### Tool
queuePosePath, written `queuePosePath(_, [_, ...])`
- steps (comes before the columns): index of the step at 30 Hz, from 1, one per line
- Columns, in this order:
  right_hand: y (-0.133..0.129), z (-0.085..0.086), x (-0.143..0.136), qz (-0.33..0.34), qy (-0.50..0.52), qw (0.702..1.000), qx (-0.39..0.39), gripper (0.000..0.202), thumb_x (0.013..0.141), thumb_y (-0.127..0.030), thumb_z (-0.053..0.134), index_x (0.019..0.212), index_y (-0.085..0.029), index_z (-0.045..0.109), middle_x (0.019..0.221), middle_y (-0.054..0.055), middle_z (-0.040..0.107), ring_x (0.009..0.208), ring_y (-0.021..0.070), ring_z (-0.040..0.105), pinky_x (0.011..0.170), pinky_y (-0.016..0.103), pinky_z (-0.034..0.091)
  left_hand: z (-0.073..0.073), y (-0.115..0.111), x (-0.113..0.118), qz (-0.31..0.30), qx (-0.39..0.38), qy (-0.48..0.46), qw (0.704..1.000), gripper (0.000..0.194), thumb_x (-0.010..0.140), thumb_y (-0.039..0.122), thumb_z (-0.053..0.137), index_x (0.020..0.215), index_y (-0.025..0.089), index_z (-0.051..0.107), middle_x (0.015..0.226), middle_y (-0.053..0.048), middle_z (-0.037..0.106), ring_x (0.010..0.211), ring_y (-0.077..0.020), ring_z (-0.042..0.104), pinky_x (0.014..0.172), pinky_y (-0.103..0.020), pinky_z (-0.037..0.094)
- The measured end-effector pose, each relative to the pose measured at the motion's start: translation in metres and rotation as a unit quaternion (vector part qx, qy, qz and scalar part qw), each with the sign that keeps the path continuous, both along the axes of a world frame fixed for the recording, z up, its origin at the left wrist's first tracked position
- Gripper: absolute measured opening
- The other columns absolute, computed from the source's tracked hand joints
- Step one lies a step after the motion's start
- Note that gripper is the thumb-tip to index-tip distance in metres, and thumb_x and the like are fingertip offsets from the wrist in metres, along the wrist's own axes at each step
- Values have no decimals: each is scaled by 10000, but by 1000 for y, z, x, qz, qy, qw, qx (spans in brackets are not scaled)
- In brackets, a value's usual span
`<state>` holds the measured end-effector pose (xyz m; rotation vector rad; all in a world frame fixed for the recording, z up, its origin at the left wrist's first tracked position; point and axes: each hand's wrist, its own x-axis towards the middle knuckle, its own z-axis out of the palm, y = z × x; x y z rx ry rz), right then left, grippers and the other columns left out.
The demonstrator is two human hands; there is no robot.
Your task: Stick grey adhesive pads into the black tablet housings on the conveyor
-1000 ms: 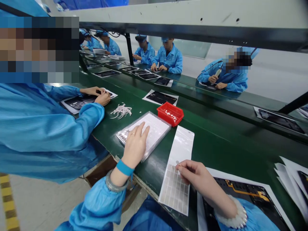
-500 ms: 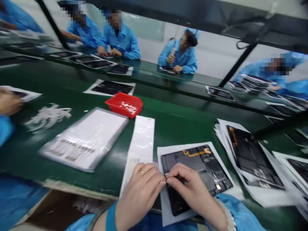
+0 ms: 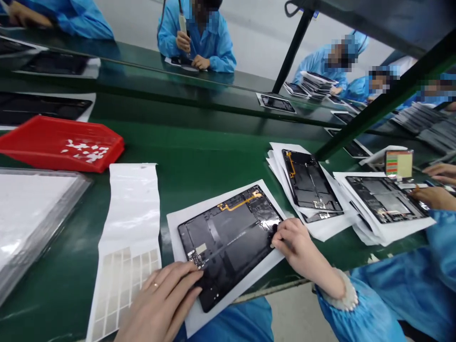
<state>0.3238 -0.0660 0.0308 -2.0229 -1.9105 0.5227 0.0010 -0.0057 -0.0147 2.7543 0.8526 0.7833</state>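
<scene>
A black tablet housing [image 3: 231, 242] with an orange flex strip lies open on a white sheet [image 3: 174, 223] in front of me. My left hand [image 3: 167, 297] rests at its lower left corner, fingers stretched out, fingertips on the edge near a small circuit board. At the right edge, my right hand [image 3: 294, 242] has its fingers pinched together; anything between them is hidden. To the left lies a white strip of paper [image 3: 131, 213] with rows of pale rectangular stickers, partly beneath my left hand.
A red tray [image 3: 53, 142] with white scraps and a plastic-covered sheet [image 3: 35, 199] are at left. Stacked housings [image 3: 309, 180] stand right. A co-worker's hands [image 3: 436, 190] are beside another housing [image 3: 388, 194]. A dark green post [image 3: 370, 99] slants behind; other people sit across the bench.
The view has swung right and closer. My hands have moved apart: the left now lies spread at the housing's lower left corner, the right is at its right edge.
</scene>
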Motion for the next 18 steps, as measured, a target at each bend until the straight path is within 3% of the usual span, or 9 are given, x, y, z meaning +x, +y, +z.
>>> queuePosePath(9, [10, 10, -8, 50, -58, 996, -42, 170, 867, -153, 526, 750, -205, 639, 850, 46, 610, 915, 207, 487, 811, 363, 364, -2, 0, -3, -5, 16, 22, 1000, 268, 961, 347, 408, 1045, 256, 645, 1009, -10, 678, 896, -178, 638, 786, -300, 465])
queuePosePath(18, [8, 6, -27, 74, -307, 949, 24, 167, 834, -215, 653, 688, -169, 583, 732, 56, 599, 760, 214, 527, 685, 353, 313, -1, 3, 0, -9, 7, 15, 1000, 265, 957, 353, 412, 1044, 263, 646, 991, -6, 683, 878, -178, 642, 758, -298, 471])
